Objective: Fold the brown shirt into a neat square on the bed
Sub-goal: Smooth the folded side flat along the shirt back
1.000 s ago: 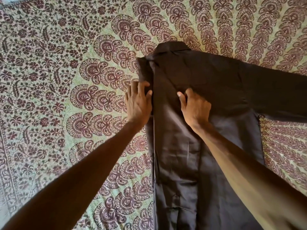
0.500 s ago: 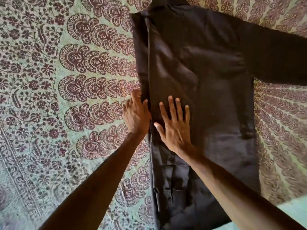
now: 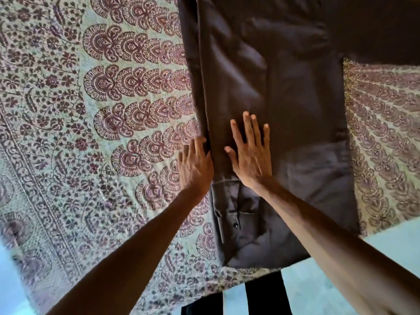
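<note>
Head cam: brown shirt (image 3: 295,110) lies flat on the bed (image 3: 56,223), on a patterned cover (image 3: 102,105), running from the near edge up past the top of frame. Its left side is folded inward w/ that sleeve laid down along the fold; cuff (image 3: 234,220) w/ a dark button sits near the hem. Other sleeve (image 3: 375,30) stretches out to the right, unfolded.

We note right hand (image 3: 250,155) palm-down on the folded panel, fingers straight & spread wide, pressing cloth, gripping nothing. Left hand (image 3: 195,164) rests just beside it on the cover, fingers close together, tips touching the shirt's left fold edge; holds nothing.

Hem lies close to the bed's near edge, pale floor (image 3: 386,246) beyond. Broad stretch of cover left of shirt; narrower strip to the right, below the sleeve.
</note>
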Demonstrator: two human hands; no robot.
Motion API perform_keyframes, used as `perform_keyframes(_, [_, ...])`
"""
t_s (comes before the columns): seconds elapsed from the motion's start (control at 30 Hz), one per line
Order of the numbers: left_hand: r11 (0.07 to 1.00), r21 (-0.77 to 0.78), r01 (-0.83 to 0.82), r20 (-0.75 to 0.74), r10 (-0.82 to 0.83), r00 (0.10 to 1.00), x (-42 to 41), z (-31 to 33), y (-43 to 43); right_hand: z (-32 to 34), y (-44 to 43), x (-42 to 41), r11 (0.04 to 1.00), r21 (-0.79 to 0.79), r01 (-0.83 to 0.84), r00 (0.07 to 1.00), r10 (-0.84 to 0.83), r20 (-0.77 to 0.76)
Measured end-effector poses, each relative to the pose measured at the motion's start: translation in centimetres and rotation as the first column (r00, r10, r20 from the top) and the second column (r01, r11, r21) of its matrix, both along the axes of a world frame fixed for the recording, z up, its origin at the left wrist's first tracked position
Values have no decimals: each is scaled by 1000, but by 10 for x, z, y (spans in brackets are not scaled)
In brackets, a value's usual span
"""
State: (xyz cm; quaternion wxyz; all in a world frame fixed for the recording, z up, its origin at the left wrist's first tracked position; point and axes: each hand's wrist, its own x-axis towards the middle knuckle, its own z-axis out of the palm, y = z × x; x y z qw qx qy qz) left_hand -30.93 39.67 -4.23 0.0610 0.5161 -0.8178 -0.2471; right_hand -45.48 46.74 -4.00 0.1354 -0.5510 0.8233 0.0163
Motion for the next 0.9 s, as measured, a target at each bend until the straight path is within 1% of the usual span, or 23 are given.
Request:
perform_keyframes(0.1, [1000, -8, 21, -24, -21, 999, 21, 6, 39, 10, 38, 24, 999, 14, 36, 999, -37, 26])
perform_keyframes(0.2, [1000, 20, 2, -82, -1, 997, 35, 16, 68, 11, 76, 41, 998, 59, -3, 999, 0, 47])
perform_keyframes(0.3, [1000, 19, 1, -79, 0, 997, 44, 17, 84, 7, 110, 51, 996, 86, 13, 998, -17, 52])
perform_keyframes(0.33, [1000, 18, -19, -87, 20, 996, 46, 15, 86, 8, 119, 54, 996, 85, 36, 998, -40, 47])
perform_keyframes(0.43, [985, 117, -127, -138, 143, 980, 50, 15, 87, 17, 136, 63, 982, 28, 185, 981, -186, 44])
perform_keyframes(0.53, [963, 174, -208, -105, 228, 968, 51, 16, 95, 24, 147, 72, 934, -26, 358, 928, -352, 122])
perform_keyframes(0.57, [955, 189, -229, -55, 243, 969, 53, 18, 100, 25, 149, 75, 921, -26, 390, 911, -382, 155])
perform_keyframes(0.63, [950, 202, -239, 85, 226, 970, 59, 22, 117, 26, 155, 81, 892, -10, 451, 867, -436, 241])
perform_keyframes(0.7, [948, 242, -208, 144, 176, 974, 68, 25, 136, 27, 158, 82, 845, 23, 535, 792, -510, 336])
perform_keyframes(0.77, [944, 270, -191, 144, 157, 977, 78, 28, 152, 27, 161, 80, 806, 41, 591, 739, -561, 373])
perform_keyframes(0.9, [928, 265, -261, 38, 260, 965, 87, 29, 164, 26, 168, 68, 771, 56, 634, 693, -599, 401])
